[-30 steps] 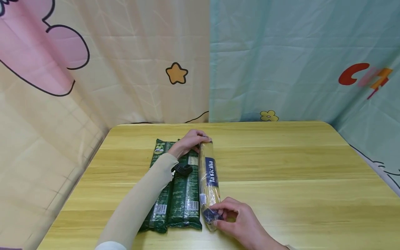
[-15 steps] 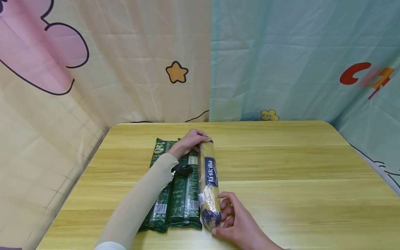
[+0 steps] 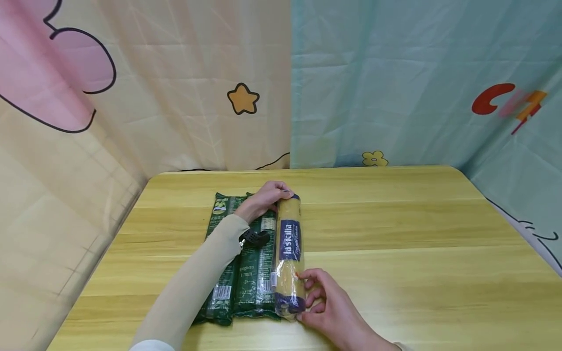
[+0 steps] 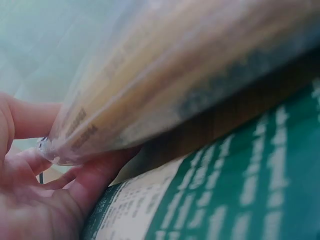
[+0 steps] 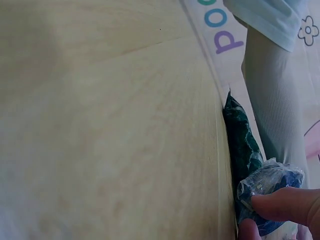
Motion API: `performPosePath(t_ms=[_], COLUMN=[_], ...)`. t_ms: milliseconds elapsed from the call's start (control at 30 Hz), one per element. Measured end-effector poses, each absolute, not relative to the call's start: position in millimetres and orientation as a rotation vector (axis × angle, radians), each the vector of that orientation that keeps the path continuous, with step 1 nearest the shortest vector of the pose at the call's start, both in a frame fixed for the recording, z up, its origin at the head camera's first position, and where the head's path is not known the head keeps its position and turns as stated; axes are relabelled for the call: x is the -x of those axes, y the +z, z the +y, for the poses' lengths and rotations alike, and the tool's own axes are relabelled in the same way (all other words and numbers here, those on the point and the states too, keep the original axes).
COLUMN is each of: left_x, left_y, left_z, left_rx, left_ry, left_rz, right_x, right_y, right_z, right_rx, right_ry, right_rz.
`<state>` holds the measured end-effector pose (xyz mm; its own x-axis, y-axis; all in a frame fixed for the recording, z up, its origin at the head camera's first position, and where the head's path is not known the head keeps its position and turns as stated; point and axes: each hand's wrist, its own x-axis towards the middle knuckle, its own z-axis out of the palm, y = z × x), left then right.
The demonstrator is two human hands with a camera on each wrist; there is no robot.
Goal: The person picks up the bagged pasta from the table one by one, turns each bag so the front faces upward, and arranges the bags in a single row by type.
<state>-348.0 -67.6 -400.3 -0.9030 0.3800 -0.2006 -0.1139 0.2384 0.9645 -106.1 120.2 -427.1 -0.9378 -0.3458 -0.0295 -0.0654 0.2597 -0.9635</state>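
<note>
- Two ends of the pasta pack [image 3: 288,268] are being held, the near one being lightly pinched between the thumb and bent fingers of the right hand [image 3: 330,306].
- Modest weight is being guessed at; stiff, probably brittle strands are being enclosed by slick film [image 3: 285,277], so support is best being given at both ends, without bending.
- Yellow contents are being shown through the clear wrap, crossed by a blue "la sicilia" label [image 3: 290,240].
- Just left of the pack, two green packs [image 3: 249,287] are being borne by the wooden table [image 3: 417,253].
- Its far tip is being gripped by the left hand [image 3: 266,196], thumb and fingers closed round it.
- Beyond, everything is being backed by a printed curtain [image 3: 382,83].
</note>
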Motion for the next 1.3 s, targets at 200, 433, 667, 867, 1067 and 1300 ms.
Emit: performPosePath(t_ms=[200,433,667,867,1067,1300], left_x=[347,346,347,347,349,352], left_y=[-399,-399,-401,-399,-398,-398], left_z=[-67,-66,-67,-68,-71,-77], left_rx=[-0.251,-0.252,-0.252,-0.269,-0.286,-0.342], left_ry=[1.716,1.722,1.713,1.723,1.714,1.652], left_rz=[2.135,2.145,2.138,2.083,2.045,1.936], right_x=[107,109,110,111,111,111], right_y=[-426,-426,-425,-421,-420,-421], right_z=[121,123,123,130,136,142], right_rx=[0.416,0.398,0.394,0.472,0.52,0.452], right_ry=[-1.678,-1.676,-1.632,-1.547,-1.561,-1.604], right_rz=[2.34,2.342,2.35,2.443,2.433,2.363])
